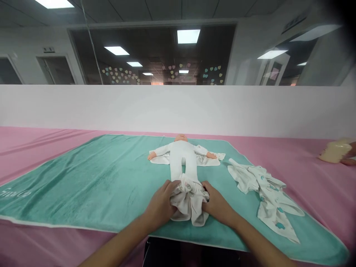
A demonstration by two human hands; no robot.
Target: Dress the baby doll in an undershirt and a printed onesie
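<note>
A baby doll (pixel 181 155) in white clothing lies on its back on a teal mat (pixel 105 181), head away from me and arms spread over an open white garment (pixel 164 159). Bunched white printed trousers (pixel 189 198) sit at the doll's feet. My left hand (pixel 160 204) grips the left side of that bunched cloth, fingers curled into it. Gripping the right side in the same way is my right hand (pixel 216 203). The doll's feet are hidden inside the cloth.
A second white garment with teal prints (pixel 264 189) lies crumpled on the mat to the right. The mat rests on a pink sheet (pixel 41 148). At the far right edge another person's hand holds a cream bottle (pixel 335 151). A white partition wall runs behind.
</note>
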